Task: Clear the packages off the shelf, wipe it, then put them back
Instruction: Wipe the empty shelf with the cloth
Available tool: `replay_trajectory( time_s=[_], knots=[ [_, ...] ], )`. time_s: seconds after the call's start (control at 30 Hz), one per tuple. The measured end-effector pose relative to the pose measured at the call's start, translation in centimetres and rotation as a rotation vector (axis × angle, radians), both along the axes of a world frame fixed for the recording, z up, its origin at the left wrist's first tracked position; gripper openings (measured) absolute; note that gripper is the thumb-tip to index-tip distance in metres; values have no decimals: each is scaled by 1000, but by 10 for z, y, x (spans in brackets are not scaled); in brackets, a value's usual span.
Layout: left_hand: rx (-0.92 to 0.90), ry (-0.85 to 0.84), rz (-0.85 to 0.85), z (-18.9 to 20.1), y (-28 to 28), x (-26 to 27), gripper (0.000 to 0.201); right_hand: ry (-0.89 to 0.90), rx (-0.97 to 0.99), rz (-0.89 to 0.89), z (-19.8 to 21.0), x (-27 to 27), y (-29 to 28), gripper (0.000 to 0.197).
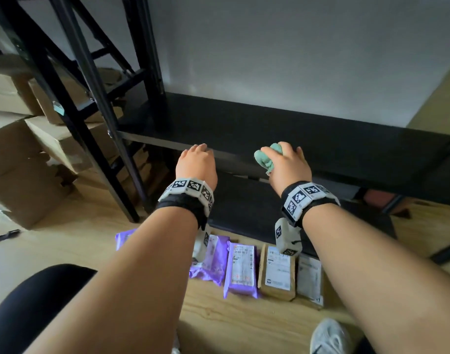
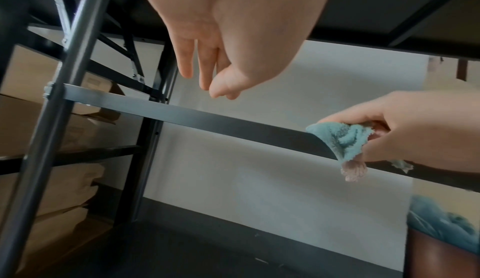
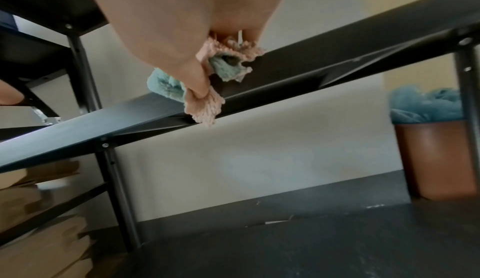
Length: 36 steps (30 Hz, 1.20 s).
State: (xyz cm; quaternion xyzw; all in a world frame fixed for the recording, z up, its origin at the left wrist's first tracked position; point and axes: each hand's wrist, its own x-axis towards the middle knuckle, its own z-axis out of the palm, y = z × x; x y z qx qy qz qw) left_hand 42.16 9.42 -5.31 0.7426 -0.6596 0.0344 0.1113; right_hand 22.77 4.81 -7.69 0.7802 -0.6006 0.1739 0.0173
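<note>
So I've got my right hand (image 1: 287, 166) wrapped around a bunched-up teal cloth (image 1: 266, 159), fingers and thumb curled tight on it, right at the front edge of the black shelf (image 1: 282, 129). From the right wrist view the cloth (image 3: 166, 86) has a pinkish fringe hanging down past the edge, and it's touching the front lip of the shelf (image 3: 311, 65).

My left hand (image 1: 197, 163) isn't holding anything. It's sitting at the front edge of the same shelf, off to the left of the cloth. In the left wrist view the fingers (image 2: 185, 61) hang loose and a bit apart, just above the shelf rail (image 2: 194, 116), and you can see my other hand (image 2: 415, 130) with the cloth (image 2: 337, 139) over on the right.

The packages (image 1: 240, 269) are all on the wood floor (image 1: 78, 241) in a row right under my forearms: a couple of purple ones, a brown one, a white one. The brown one (image 1: 278, 273) sits between a purple and the white.

Cardboard boxes (image 1: 19, 139) are stacked on the left beside the rack. On the lower shelf there's a brown bin (image 3: 436, 157) with something blue in it.
</note>
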Motion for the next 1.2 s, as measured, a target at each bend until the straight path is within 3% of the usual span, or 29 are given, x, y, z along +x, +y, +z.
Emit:
replay_trajectory(
  time_s=[0.33, 0.5, 0.67, 0.8, 0.93, 1.07, 1.2],
  knots=[
    [-3, -14, -117, -8, -15, -47, 51, -114, -87, -168, -15, -63, 9, 59],
    [-30, -17, -124, -19, -28, -48, 49, -163, -41, -208, -18, -52, -1, 52],
    [-50, -21, -114, -21, -36, -48, 47, -154, 86, -118, -11, -14, -7, 57],
    [-38, -18, -102, -22, -36, -50, 48, -170, 64, -78, -9, 0, -11, 56],
    [-19, -8, -79, -26, -31, -54, 53, -163, -47, 9, -12, -17, -11, 46],
    [-24, -5, -78, -24, -26, -67, 55, -221, -78, -49, -17, -53, -4, 49],
    [-27, -27, -101, -20, -26, -84, 59, -169, -86, -143, -18, -98, 3, 51]
  ],
)
